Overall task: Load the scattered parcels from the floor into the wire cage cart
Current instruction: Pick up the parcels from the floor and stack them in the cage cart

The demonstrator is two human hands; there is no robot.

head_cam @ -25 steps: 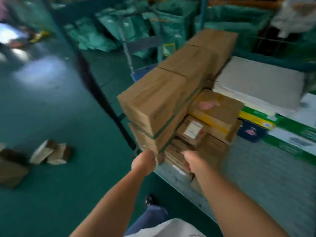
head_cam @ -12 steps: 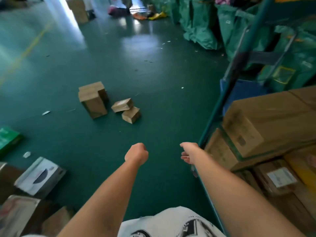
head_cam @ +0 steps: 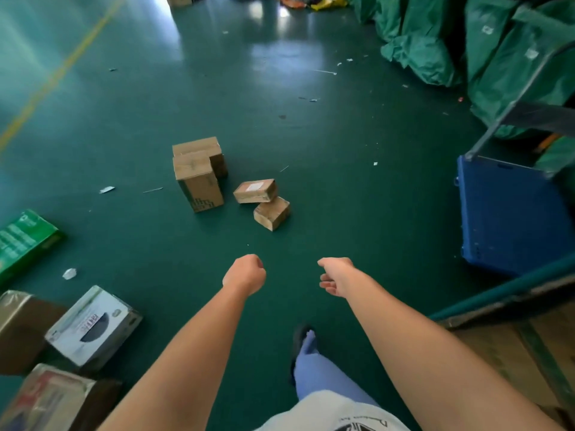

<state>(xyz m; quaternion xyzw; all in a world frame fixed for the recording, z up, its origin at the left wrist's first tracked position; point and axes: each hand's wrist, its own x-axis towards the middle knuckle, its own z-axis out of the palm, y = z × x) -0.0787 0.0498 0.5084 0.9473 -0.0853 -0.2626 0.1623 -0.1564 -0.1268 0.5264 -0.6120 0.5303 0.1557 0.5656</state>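
Ahead on the green floor (head_cam: 342, 144), four brown cardboard parcels lie clustered: two taller boxes (head_cam: 199, 178) touching each other, and two small taped packets (head_cam: 255, 191) just beside them. Both hands hang empty above the floor, nearer the camera than the parcels: the left hand (head_cam: 245, 274) is fisted, the right hand (head_cam: 335, 276) loosely curled. More boxes (head_cam: 93, 325) sit lower left.

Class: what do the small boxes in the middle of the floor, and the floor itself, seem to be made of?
Small boxes: brown cardboard, matte; clear tape seems to give one a slight sheen, with a white label on top. Floor: smooth green coating, perhaps paint or vinyl; the bright reflections show a semi-gloss finish.
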